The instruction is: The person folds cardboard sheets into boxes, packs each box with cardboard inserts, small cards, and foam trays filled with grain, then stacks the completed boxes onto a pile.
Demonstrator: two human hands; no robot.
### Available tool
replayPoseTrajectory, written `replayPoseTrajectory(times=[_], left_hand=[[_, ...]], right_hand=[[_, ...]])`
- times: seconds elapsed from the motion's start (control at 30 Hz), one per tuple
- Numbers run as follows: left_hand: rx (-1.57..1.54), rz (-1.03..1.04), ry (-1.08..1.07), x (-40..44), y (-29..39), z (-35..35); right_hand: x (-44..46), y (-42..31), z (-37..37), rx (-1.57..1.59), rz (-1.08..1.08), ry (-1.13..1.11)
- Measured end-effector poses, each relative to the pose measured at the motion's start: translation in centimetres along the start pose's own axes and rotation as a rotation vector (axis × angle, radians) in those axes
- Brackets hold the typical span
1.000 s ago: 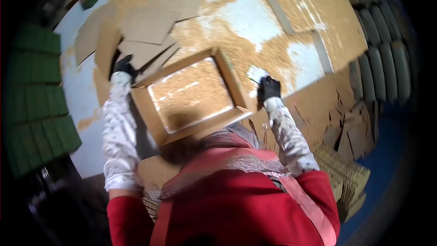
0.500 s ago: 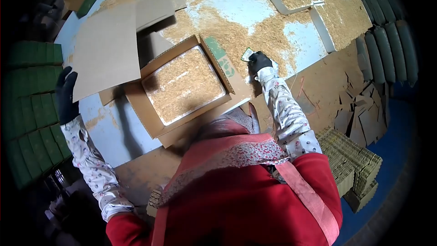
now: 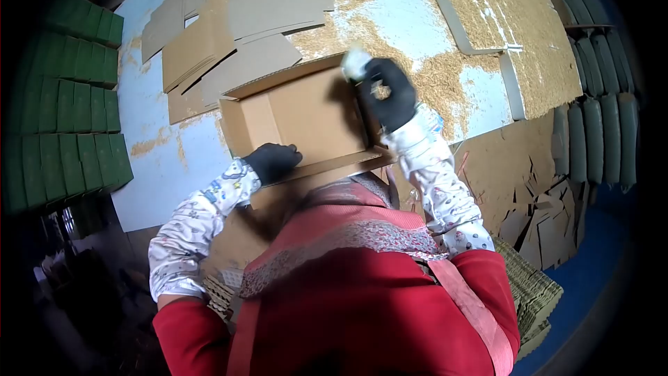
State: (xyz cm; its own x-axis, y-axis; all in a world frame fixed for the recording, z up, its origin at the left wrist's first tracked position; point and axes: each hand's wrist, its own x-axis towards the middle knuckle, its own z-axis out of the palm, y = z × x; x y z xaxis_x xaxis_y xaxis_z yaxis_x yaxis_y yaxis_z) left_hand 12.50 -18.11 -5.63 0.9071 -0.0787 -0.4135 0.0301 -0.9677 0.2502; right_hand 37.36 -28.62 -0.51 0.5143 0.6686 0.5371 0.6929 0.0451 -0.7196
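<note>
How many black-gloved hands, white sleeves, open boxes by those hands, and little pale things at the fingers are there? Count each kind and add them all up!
Black-gloved hands, left and right: 2
White patterned sleeves: 2
Open cardboard box: 1
Small pale thing, blurred, at the right hand's fingers: 1
Total: 6

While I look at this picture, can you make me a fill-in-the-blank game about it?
1. Gloves coloured ____ cover the left hand and the right hand.
2. The left hand touches the open box on its ____ side (near or far from the person).
3. The small pale thing is held not by the left hand but by the ____ one.
4. The stacked boxes at the picture's left edge are coloured ____.

Missing words: black; near; right; green.
</note>
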Motion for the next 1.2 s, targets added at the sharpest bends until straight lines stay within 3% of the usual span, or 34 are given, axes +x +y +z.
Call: replayPoseTrajectory(times=[0.03,0.07,0.1,0.17,0.23,0.3,0.37,0.4,0.43,0.5,0.53,0.57,0.6,0.63,0.7,0.77,0.8,0.83,0.9,0.97,1.0,1.03,1.1,1.17,1.2], left_hand=[[0.004,-0.004,0.016,0.3,0.1,-0.1],[-0.062,-0.098,-0.021,0.3,0.4,-0.3],[-0.064,-0.105,-0.015,-0.4,0.4,-0.8],[-0.150,-0.094,0.017,-2.5,-0.1,-2.8],[-0.142,-0.179,0.519,-6.4,-0.5,-4.4],[-0.324,-0.669,0.937,-9.8,0.0,-3.5],[-1.089,-0.909,0.909,-9.6,-0.1,0.0],[-1.633,-0.812,0.819,-8.8,-2.7,9.1],[-1.565,-0.724,0.677,-7.1,-2.5,9.1],[-1.160,-0.445,0.736,-3.1,-2.2,11.5],[-1.498,-0.541,0.716,-2.2,-1.4,10.6],[-1.504,-0.552,0.735,-2.0,-0.8,10.1],[-1.653,-0.550,0.812,-1.9,-0.5,9.7],[-1.804,-0.548,0.896,-2.3,-0.3,9.7],[-1.861,-0.561,1.063,-4.3,0.9,10.8],[-1.801,-0.395,1.359,-6.8,1.9,11.2],[-1.799,-0.406,1.370,-9.2,3.0,9.3],[-1.520,-0.729,1.041,-12.7,4.3,5.7],[-1.448,-0.950,0.952,-17.5,5.3,9.2],[-1.981,-0.588,1.470,-21.7,5.5,14.1],[-2.024,-0.554,1.611,-23.9,5.1,16.2],[-1.965,-0.619,1.699,-26.2,4.4,18.4],[-1.830,-0.681,1.835,-30.1,2.6,22.1],[-1.674,-0.640,1.934,-31.8,1.5,22.6],[-1.561,-0.664,2.012,-33.5,-0.4,26.2]], right_hand=[[-0.5,-1.1,1.6,-0.095,-0.246,-0.110],[-0.7,-2.5,2.5,-0.224,-0.337,-0.441],[-3.2,-1.4,5.1,-0.642,-0.292,-0.783],[-4.3,-0.3,5.5,-0.682,-0.301,-1.100],[-2.2,-1.6,1.8,-0.228,-0.265,-0.720],[-0.5,0.7,-1.1,-0.003,-0.264,-0.379],[-0.8,5.2,-2.6,0.043,0.238,-0.673],[-2.5,7.6,-1.1,0.190,0.377,-0.764],[-3.5,9.6,0.4,0.335,0.510,-0.856],[-2.4,7.8,3.4,0.061,0.722,-1.045],[-3.6,7.6,5.1,-0.018,0.690,-0.871],[-5.7,8.4,6.9,-0.091,0.650,-0.695],[-8.0,10.7,8.5,0.093,0.617,-0.502],[-8.6,11.5,9.3,0.457,0.751,-0.405],[-8.6,8.9,9.3,0.966,1.252,-0.068],[-8.9,8.4,9.0,0.930,1.311,-0.386],[-8.2,5.4,9.1,0.880,1.270,-0.477],[-11.2,8.8,11.2,0.968,1.276,-0.557],[-10.7,1.1,14.2,0.994,1.200,-0.572],[-10.4,-5.1,18.7,0.864,1.226,-0.722],[-11.6,-6.6,21.9,0.948,1.221,-0.713],[-13.1,-7.7,25.5,1.023,1.188,-0.731],[-16.1,-8.2,32.9,0.803,1.028,-0.897],[-15.9,-10.6,34.1,0.743,0.914,-1.127],[-17.8,-9.9,35.1,0.787,0.876,-1.184]])
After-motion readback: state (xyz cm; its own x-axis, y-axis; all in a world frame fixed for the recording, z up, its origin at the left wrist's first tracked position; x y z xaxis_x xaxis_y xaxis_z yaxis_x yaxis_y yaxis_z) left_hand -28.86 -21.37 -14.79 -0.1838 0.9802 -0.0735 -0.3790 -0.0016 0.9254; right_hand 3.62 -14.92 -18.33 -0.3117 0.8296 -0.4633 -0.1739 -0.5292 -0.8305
